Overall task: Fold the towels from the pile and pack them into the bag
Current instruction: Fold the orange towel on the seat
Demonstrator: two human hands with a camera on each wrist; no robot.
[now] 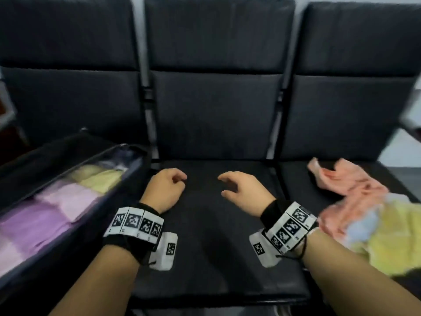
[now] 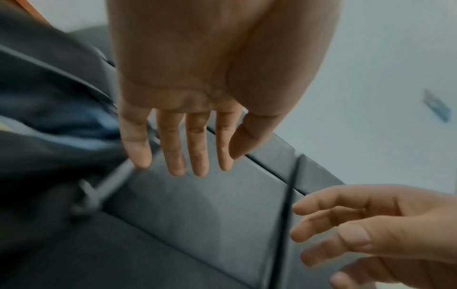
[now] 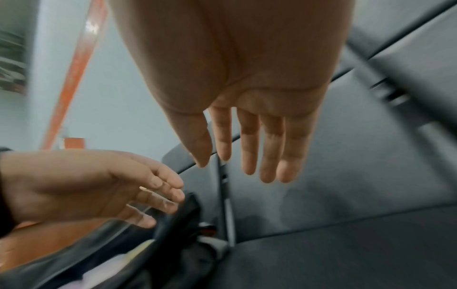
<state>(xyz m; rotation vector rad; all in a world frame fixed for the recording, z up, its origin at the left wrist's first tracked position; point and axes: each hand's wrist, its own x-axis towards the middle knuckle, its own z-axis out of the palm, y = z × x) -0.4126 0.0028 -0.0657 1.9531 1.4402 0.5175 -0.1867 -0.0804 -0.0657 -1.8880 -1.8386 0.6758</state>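
Observation:
A black bag (image 1: pixel 136 179) lies open on the left seat, with folded purple, pink and yellow towels (image 1: pixel 68 197) inside it. The unfolded pile (image 1: pixel 373 215) of pink, yellow and light blue towels sits on the right seat. Both hands hover over the middle seat and hold nothing. My left hand (image 1: pixel 167 187) is beside the bag's right edge, its fingers straight in the left wrist view (image 2: pixel 183 144). My right hand (image 1: pixel 241 190) is a little to its right, fingers loosely spread (image 3: pixel 257 144).
Three black padded seats (image 1: pixel 216 224) stand in a row with tall backrests (image 1: pixel 216 53). Metal frame bars (image 1: pixel 145 92) separate them. A pale wall shows behind the seats in the wrist views (image 2: pixel 383 58).

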